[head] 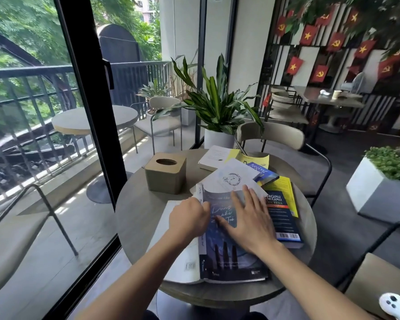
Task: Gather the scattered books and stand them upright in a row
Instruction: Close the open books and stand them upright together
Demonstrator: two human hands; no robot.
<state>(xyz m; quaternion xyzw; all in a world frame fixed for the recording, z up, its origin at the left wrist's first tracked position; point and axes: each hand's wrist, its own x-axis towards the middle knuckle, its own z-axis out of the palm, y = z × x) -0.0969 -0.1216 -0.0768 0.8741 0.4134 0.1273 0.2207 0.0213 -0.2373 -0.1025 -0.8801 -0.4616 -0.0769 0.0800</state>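
Note:
Several books lie flat and scattered on a round grey table. Nearest me is a dark blue book with a white spine. My left hand curls over its spine edge. My right hand lies flat on its cover, fingers spread. Under its far end lies a white book with a round emblem. To the right lies a dark blue and yellow book with a barcode. Farther back are a small blue book, a yellow book and a white book.
A tan tissue box stands at the table's back left. A beige chair and a potted plant are behind the table. A glass sliding door runs along the left. A white controller lies at the lower right.

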